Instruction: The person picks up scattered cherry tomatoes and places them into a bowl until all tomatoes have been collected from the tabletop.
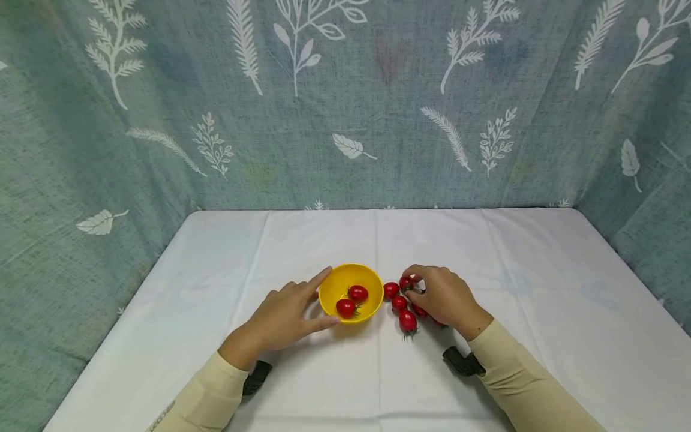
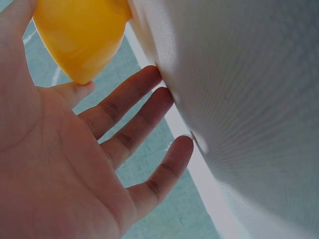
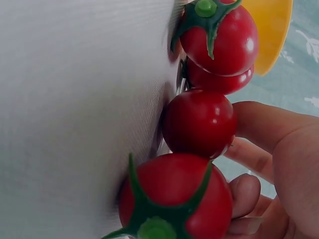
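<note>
A yellow bowl (image 1: 330,282) stands mid-table with two cherry tomatoes (image 1: 357,293) in it. My left hand (image 1: 283,315) rests against its left side, thumb and index finger straight and apart at the rim. In the left wrist view the bowl (image 2: 82,37) touches thumb and index finger, while the other fingertips meet the white cloth. My right hand (image 1: 445,297) pinches a cherry tomato (image 1: 406,284) between thumb and index finger. Several more tomatoes (image 1: 408,321) lie around and partly under that hand. The right wrist view shows tomatoes (image 3: 199,123) in front of the fingers, hiding the pinch.
White cloth (image 1: 318,384) covers the table, with a fold line down the middle. A grey-green curtain with white leaf prints (image 1: 345,120) hangs behind and at both sides. Dark straps (image 1: 463,362) sit at the wrists.
</note>
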The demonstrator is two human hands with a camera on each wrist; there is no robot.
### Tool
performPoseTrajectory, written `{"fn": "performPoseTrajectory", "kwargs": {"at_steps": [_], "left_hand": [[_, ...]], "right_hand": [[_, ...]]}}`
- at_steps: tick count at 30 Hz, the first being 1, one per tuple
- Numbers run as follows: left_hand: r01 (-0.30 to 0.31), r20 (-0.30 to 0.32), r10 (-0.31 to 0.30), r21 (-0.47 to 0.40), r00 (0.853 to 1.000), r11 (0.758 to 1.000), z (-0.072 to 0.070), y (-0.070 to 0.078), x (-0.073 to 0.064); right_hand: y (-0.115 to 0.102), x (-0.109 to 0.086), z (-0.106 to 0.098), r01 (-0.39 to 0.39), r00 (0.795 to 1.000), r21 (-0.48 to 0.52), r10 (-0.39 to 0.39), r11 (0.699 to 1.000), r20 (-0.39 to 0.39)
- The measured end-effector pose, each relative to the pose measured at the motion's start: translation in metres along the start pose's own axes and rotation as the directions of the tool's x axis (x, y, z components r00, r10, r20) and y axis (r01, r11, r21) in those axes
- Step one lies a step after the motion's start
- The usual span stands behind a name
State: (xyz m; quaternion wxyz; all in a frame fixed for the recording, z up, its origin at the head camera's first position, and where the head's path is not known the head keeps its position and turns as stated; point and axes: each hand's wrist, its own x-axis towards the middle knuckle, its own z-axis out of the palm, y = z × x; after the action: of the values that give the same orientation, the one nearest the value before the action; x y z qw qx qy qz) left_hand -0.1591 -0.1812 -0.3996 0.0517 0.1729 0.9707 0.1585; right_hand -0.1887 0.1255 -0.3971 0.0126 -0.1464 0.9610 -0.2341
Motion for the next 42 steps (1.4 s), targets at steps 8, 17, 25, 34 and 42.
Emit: {"fn": "performPoseTrajectory", "kwargs": {"at_steps": [8, 17, 25, 34, 42], "left_hand": [[-0.003, -0.005, 0.003, -0.013, 1.0, 1.0, 0.0, 0.0, -0.001], [0.005, 0.001, -0.005, -0.007, 1.0, 1.0, 0.0, 0.0, 0.0], [0.01, 0.004, -0.01, -0.005, 1.0, 1.0, 0.0, 0.0, 0.0], [0.002, -0.003, -0.002, -0.011, 1.0, 1.0, 0.001, 0.0, -0.001], [-0.006, -0.013, 0.006, 0.001, 1.0, 1.0, 0.001, -0.001, -0.001]], "right_hand": [[0.0, -0.001, -0.001, -0.008, 1.0, 0.0, 0.008, 1.0, 0.008], [0.001, 0.0, 0.0, -0.007, 1.0, 0.017, 0.007, 1.0, 0.015], [0.002, 0.0, 0.0, -0.004, 1.0, 0.009, 0.004, 1.0, 0.009], [-0.008, -0.006, -0.008, 0.063, 0.996, 0.003, -0.063, 0.998, -0.061], [-0.029, -0.015, -0.017, 0.183, 0.971, 0.008, -0.18, 0.983, -0.157]]}}
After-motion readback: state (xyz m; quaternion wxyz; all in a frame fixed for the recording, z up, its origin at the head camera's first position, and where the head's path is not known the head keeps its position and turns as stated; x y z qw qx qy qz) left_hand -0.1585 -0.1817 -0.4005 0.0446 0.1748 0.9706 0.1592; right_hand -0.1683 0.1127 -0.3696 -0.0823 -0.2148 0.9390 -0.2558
